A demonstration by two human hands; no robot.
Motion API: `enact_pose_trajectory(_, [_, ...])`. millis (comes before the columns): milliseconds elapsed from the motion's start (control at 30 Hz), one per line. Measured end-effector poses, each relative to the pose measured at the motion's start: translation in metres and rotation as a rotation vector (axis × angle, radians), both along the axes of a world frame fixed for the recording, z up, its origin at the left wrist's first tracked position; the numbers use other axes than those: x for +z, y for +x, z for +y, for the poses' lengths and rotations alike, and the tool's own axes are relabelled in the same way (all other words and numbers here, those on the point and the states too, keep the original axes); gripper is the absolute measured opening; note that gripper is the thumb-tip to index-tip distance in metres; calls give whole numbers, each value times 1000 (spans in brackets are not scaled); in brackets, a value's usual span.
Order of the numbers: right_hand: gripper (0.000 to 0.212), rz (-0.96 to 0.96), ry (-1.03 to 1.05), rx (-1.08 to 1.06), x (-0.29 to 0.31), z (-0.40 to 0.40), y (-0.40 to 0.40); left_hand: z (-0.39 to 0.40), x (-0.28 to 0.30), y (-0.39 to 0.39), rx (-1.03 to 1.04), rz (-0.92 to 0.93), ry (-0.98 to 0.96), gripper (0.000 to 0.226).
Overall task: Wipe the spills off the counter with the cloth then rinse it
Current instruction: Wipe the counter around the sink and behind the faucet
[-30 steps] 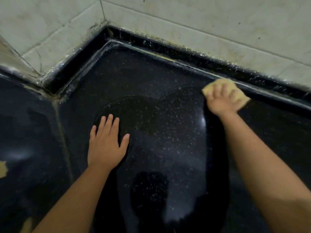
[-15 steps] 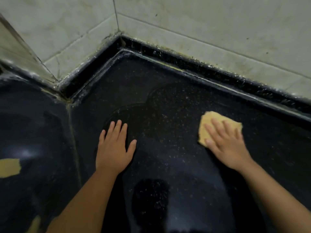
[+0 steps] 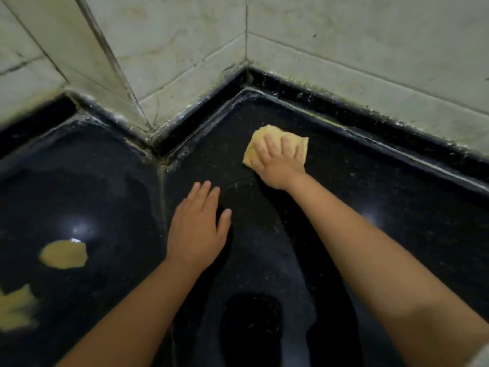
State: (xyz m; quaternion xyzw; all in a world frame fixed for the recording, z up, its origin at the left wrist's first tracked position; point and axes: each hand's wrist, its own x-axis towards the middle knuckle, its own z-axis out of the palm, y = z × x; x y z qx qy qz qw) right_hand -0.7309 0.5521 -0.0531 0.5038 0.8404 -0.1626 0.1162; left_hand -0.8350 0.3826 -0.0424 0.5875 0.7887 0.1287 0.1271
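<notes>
A yellow cloth (image 3: pixel 258 144) lies flat on the black speckled counter (image 3: pixel 397 221), near the inner corner of the wall. My right hand (image 3: pixel 277 161) presses down on it with straight, spread fingers. My left hand (image 3: pixel 197 229) rests flat on the counter nearer to me, palm down, holding nothing. Two yellowish spills sit on the left slab: one spill (image 3: pixel 63 254) beside a light glare, another spill (image 3: pixel 16 308) at the left edge.
Pale tiled walls (image 3: pixel 344 43) rise behind the counter, with a jutting wall corner (image 3: pixel 127 96) at the left. A raised black rim (image 3: pixel 370 120) runs along the wall foot. A grimy seam (image 3: pixel 162 197) splits the two counter slabs.
My right hand has slid the cloth left and away, toward the wall corner. The view has swung left, bringing the spills on the left slab into sight. My left hand stays flat.
</notes>
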Motion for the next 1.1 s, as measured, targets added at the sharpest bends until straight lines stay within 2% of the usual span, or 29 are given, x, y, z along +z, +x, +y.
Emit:
enact_pose_trajectory(133, [57,25,145,393,-11,-73,38,2,2,-55,25,55,-33,53])
enact_pose_trajectory(167, [60,9,175,419,-12,-85,57,1,1,-66,3,62,-57,53])
enact_pose_trajectory(233, [66,-40,202,283,-8,-76,89,-2,-1,-83,-50,64,-98,52])
enact_pose_trajectory(300, [64,-80,135,45,0,-44,102,-5,-5,-94,-84,65,-135,56])
enact_pose_trajectory(367, [55,-68,74,-217,0,-7,98,-7,-11,-98,-108,88,-147,77])
enact_pose_trajectory(433, [54,-31,63,-315,3,22,72,-11,-20,-99,-118,128,-138,92])
enact_pose_trajectory(533, [54,-24,54,-345,1,51,25,-13,-28,-99,-100,84,-69,92])
enact_pose_trajectory(633, [54,7,47,-266,0,62,-27,-13,-26,-100,-101,103,-91,92])
enact_pose_trajectory(767, [53,23,19,5,2,32,-79,-12,-25,-99,-102,121,-101,93])
enact_pose_trajectory(900, [53,-24,51,281,0,-17,-40,-13,-29,-101,-101,111,-78,93])
enact_pose_trajectory(933, [54,-57,75,262,-1,-20,-20,-12,-31,-102,-105,99,-60,95])
enact_pose_trajectory(1000, [54,-94,104,70,0,-5,11,-13,-31,-102,-114,105,-54,96])
enact_pose_trajectory(1100, [52,-82,46,-165,4,34,10,-13,-30,-102,-114,109,-67,88])
